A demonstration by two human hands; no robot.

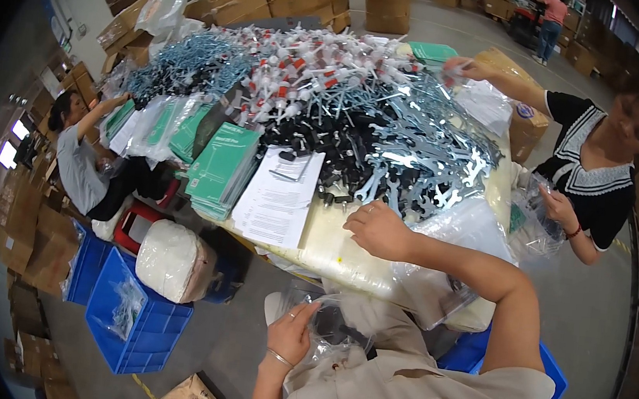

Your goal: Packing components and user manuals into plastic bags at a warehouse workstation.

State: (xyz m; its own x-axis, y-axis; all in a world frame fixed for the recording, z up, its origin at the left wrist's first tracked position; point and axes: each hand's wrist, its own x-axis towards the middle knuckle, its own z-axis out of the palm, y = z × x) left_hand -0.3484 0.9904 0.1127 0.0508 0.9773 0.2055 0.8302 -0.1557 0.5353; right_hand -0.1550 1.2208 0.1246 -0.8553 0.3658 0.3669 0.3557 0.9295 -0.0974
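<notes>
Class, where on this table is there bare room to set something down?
A bare strip of table runs along the near edge, between the printed sheets and the right hand. Beyond, it is crowded: heaped wrenches, black parts, red-and-white parts. Green booklets border the sheets' left; clear bags crowd the near right.

A pale-yellow table point(336, 262) carries heaped wrenches point(437, 153) at right, black parts point(343, 155) mid-table, red-and-white parts point(298, 65) behind them, and thin metal pieces point(194, 58) far left. Green booklets point(224, 160) lie near left, beside white sheets point(275, 214); clear bags point(468, 234) lie near right.
</notes>
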